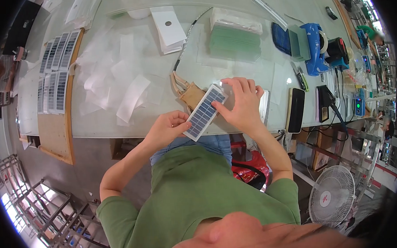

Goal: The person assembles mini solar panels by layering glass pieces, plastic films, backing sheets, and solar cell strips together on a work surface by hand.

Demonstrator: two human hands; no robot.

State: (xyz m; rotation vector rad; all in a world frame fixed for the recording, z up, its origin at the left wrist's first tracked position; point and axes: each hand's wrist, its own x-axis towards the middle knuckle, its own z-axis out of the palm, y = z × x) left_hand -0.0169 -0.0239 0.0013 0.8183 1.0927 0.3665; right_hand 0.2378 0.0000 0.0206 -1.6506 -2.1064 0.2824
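A small solar panel (204, 113) with dark cells and a white border is held tilted at the table's front edge. My left hand (167, 128) pinches its lower left edge between thumb and fingers. My right hand (242, 104) grips the upper right end, its thumb pressed on the face and its fingers behind. Partly hidden behind the panel lies a tan block (191, 96) with tan straps or leads. A black and white braided cord (185, 47) runs away from it up the table.
Loose white film sheets (132, 98) lie to the left, beside a wooden board (57, 131) bearing several solar panels. Farther back stand white cards (166, 29) and stacked glass sheets (234, 42). At right are a blue tape dispenser (313, 50), a cutter (300, 78), a phone (295, 110) and cables.
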